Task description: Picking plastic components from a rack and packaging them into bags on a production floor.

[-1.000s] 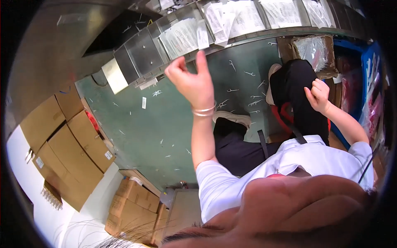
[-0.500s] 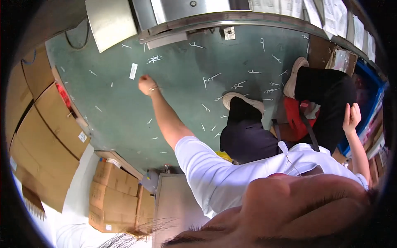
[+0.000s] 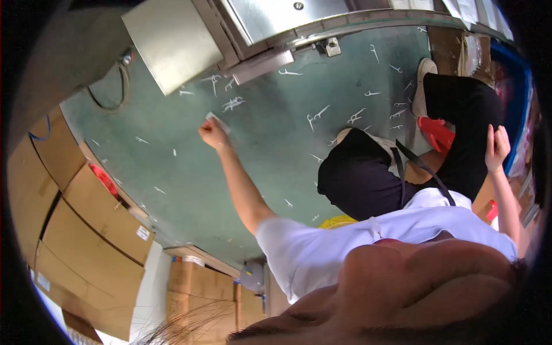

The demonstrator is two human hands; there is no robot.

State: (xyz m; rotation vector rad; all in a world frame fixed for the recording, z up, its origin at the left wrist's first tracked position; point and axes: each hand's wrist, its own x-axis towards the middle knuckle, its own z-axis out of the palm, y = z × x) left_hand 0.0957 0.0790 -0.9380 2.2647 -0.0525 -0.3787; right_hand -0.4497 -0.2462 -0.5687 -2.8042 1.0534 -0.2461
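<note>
My left hand (image 3: 214,135) is stretched out low over the green floor (image 3: 190,190), its fingers closed on a small white paper slip (image 3: 218,122). Several white floss picks lie scattered on the floor. A small cluster of floss picks (image 3: 233,104) is just beyond the slip, and another floss pick (image 3: 356,115) lies by my left shoe. My right hand (image 3: 497,148) is raised beside my right knee with its fingers drawn together. What they hold, if anything, cannot be made out.
A steel machine (image 3: 276,17) with a pale metal panel (image 3: 172,43) stands at the far side. Cardboard boxes (image 3: 92,247) line the left. At the right are a blue crate (image 3: 522,86) and a red bag (image 3: 435,135) by my legs. A grey hose (image 3: 122,92) hangs at far left.
My left hand has reached the white slip and closed on it; the slip has turned and shifted. The view has tilted. My right hand stays beside my knee.
</note>
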